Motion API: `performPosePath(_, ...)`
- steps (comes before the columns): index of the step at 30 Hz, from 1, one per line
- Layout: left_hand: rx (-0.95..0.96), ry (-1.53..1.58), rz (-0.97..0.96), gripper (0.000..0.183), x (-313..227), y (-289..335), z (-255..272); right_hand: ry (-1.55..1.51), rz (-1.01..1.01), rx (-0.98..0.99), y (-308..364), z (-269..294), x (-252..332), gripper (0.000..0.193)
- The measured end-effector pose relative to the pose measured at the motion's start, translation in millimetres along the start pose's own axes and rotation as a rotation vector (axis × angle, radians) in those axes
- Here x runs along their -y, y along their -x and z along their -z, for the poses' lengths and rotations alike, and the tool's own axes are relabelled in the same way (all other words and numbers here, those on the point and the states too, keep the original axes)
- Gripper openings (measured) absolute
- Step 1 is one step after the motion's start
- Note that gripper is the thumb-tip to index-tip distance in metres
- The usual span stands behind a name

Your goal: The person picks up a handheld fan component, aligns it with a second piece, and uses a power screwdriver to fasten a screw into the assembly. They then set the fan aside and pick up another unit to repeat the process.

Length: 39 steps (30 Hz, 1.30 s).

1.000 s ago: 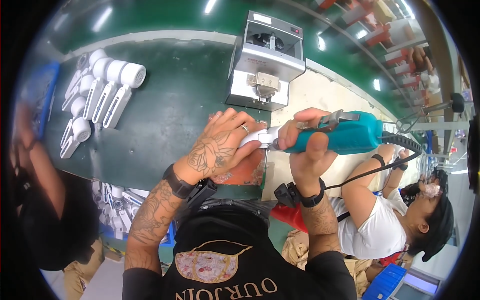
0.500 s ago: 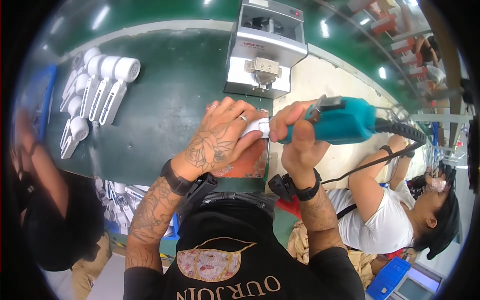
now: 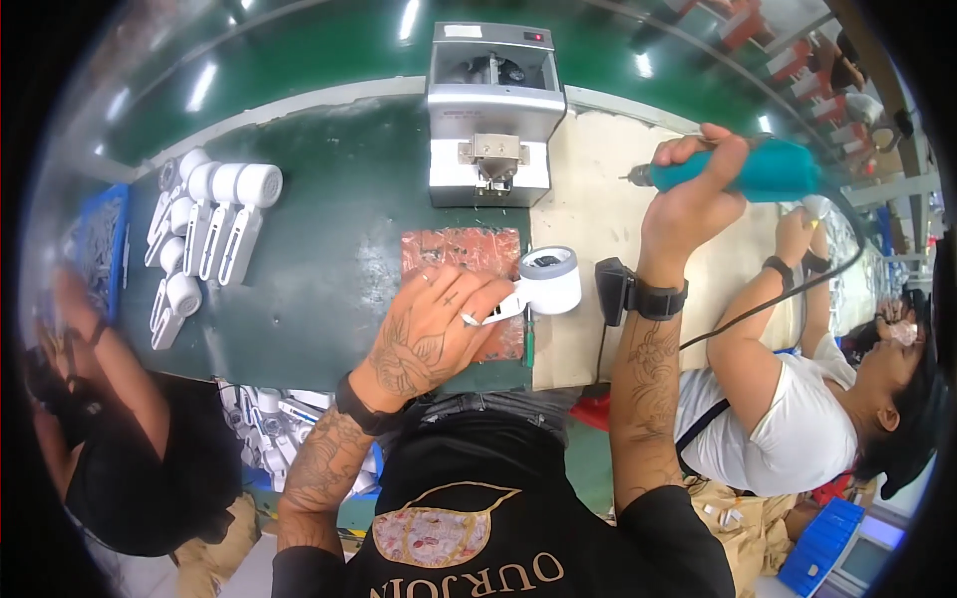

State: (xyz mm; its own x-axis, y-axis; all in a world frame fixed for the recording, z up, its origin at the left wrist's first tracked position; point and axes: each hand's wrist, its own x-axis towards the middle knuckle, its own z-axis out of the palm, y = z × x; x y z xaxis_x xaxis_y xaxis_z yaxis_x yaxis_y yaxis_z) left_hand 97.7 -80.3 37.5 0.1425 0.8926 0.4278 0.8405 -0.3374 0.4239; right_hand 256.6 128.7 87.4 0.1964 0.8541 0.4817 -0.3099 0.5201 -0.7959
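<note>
My left hand (image 3: 429, 324) is closed round the handle of a white handheld fan (image 3: 551, 289), which lies tilted over a reddish mat (image 3: 419, 249). The fan's round head with its grey rim points right, and most of the handle is hidden under my fingers. Up and to the right, my right hand (image 3: 693, 199) grips a teal electric screwdriver (image 3: 773, 169). Its bit points left and is well apart from the fan. A thin green-handled tool (image 3: 529, 344) lies beside the mat, just below the fan head.
A grey screw feeder (image 3: 493, 110) stands beyond the mat. Several white fans (image 3: 234, 204) lie in rows at the left. More white parts fill a blue crate (image 3: 371, 468) below the table edge. The screwdriver's black cable (image 3: 758, 309) loops down right. People sit on both sides.
My right hand has lifted the electric screwdriver off the fan, up and to the right. The fan's head has come into view beside my left hand, which still holds the handle.
</note>
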Motion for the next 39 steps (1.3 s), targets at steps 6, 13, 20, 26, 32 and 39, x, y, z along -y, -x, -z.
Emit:
performPosePath(6, -0.142, -0.102, -0.030, 0.047, 3.1, 16.4, 10.0, 0.142, 0.002, 0.016, 21.2, 22.2, -33.1, 0.035)
performPosePath(13, -0.335, 0.036, 0.179, 0.047, 9.4, 27.3, 22.1, 0.129, 0.069, 0.207, 42.2, 18.7, -35.4, 0.053)
performPosePath(20, -0.398, -0.066, 0.302, 0.041, 21.0, 28.7, 34.3, 0.115, 0.026, 0.243, 45.6, 16.1, -35.8, 0.056)
performPosePath(26, -0.360, -0.275, 0.312, 0.040, 30.4, 22.8, 63.6, 0.084, 0.032, 0.247, 48.4, 13.6, -41.4, 0.058)
performPosePath(32, -0.469, -0.225, 0.283, 0.046, 23.3, 18.6, 72.8, 0.051, -0.006, 0.273, 52.3, 17.1, -41.2, 0.055)
performPosePath(39, -0.439, -0.223, 0.290, 0.052, 22.4, 33.5, 71.7, 0.070, -0.027, 0.297, 59.5, 12.5, -38.9, 0.055)
